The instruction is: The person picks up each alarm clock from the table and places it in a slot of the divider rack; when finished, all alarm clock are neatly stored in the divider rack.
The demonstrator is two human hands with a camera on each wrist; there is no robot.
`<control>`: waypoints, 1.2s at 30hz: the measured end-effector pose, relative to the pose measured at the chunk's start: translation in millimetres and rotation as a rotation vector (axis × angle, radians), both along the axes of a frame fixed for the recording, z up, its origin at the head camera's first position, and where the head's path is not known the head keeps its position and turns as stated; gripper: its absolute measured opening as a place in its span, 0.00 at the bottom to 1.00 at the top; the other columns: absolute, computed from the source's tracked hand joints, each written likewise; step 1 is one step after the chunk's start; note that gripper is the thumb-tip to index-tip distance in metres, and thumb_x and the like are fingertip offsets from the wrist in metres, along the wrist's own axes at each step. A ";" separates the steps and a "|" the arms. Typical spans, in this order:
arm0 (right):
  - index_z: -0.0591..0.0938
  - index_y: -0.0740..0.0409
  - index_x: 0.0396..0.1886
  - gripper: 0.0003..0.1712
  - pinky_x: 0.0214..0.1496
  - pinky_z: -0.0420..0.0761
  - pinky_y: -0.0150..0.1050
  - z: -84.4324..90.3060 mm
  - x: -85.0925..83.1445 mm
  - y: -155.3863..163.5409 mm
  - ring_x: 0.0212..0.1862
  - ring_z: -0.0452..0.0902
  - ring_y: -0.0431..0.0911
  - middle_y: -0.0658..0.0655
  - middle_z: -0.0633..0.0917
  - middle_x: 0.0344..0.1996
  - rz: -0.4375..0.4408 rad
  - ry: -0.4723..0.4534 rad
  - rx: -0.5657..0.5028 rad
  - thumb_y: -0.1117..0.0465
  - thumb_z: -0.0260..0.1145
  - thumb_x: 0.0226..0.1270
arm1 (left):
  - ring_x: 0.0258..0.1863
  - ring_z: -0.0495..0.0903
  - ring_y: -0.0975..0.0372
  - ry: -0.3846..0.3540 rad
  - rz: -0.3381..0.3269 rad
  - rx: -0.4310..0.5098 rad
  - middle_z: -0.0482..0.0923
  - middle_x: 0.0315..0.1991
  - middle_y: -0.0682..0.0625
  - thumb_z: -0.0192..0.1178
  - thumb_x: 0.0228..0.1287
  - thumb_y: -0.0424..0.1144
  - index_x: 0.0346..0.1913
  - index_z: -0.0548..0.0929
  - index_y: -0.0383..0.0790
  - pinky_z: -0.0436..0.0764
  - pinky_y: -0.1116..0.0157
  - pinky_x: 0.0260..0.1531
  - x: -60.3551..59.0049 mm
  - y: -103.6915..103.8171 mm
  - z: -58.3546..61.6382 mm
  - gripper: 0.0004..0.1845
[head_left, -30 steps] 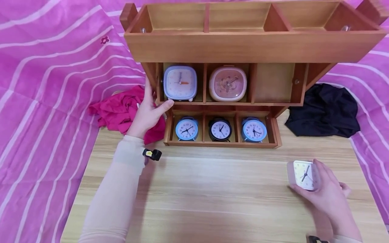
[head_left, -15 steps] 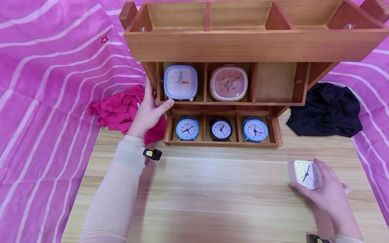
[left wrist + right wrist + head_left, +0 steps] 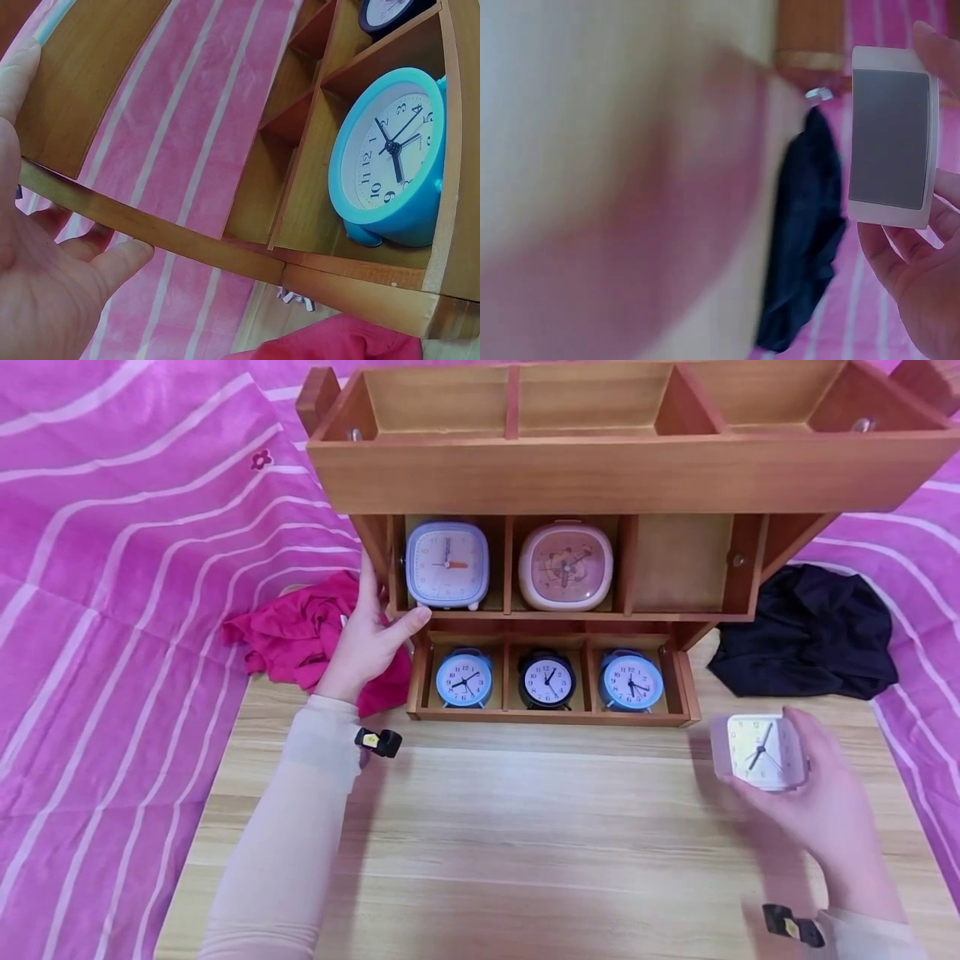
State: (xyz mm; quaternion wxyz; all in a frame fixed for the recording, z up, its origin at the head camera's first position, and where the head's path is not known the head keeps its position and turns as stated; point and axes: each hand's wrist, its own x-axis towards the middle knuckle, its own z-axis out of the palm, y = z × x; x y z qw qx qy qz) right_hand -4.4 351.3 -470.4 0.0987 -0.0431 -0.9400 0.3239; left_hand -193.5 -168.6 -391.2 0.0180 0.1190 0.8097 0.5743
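A white square alarm clock is in my right hand, held above the table's right side, its face up in the head view. In the right wrist view the clock shows a grey panel, with the thumb at its top end and fingers at its lower end. My left hand grips the left side of a tiered wooden shelf, thumb over the middle tier's front. That tier bears a blue-rimmed clock and a pink-white clock; its right compartment is bare.
In the bottom tier stand a light-blue clock, a black clock and another light-blue clock. Crumpled pink cloth lies left of the shelf, black cloth right of it. Striped pink fabric hangs around the table.
My right hand has lifted and moved forward toward the shelf with the white alarm clock in it. The left hand stays in its place on the shelf's side.
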 end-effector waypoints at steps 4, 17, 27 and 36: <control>0.67 0.60 0.79 0.70 0.74 0.52 0.26 21.5 -17.9 -9.5 0.70 0.66 0.67 0.73 0.72 0.71 -0.004 0.086 -0.018 0.69 0.89 0.27 | 0.84 0.44 0.55 0.006 -0.007 0.009 0.35 0.86 0.55 0.65 0.72 0.39 0.85 0.28 0.53 0.65 0.47 0.75 0.2 0.0 0.7 0.58; 0.71 0.51 0.79 0.74 0.71 0.59 0.23 76.6 -56.2 -38.2 0.76 0.63 0.50 0.59 0.71 0.75 -0.055 0.250 -0.014 0.73 0.89 0.19 | 0.84 0.44 0.57 0.027 -0.005 0.007 0.36 0.86 0.55 0.66 0.72 0.39 0.85 0.29 0.51 0.61 0.47 0.77 -0.8 0.7 0.5 0.58; 0.74 0.51 0.76 0.66 0.77 0.60 0.39 112.2 -88.4 -73.5 0.75 0.64 0.49 0.57 0.76 0.72 -0.021 0.366 -0.046 0.52 0.91 0.27 | 0.84 0.46 0.58 0.032 -0.007 -0.003 0.38 0.86 0.55 0.66 0.72 0.38 0.85 0.30 0.53 0.67 0.47 0.74 -1.8 0.1 -0.5 0.58; 0.71 0.49 0.78 0.66 0.78 0.62 0.49 118.0 -125.2 -99.8 0.75 0.63 0.49 0.56 0.72 0.74 -0.020 0.347 -0.018 0.55 0.91 0.32 | 0.84 0.46 0.58 0.027 -0.001 -0.007 0.38 0.86 0.56 0.66 0.72 0.39 0.85 0.29 0.55 0.67 0.49 0.74 -2.1 0.0 -1.7 0.58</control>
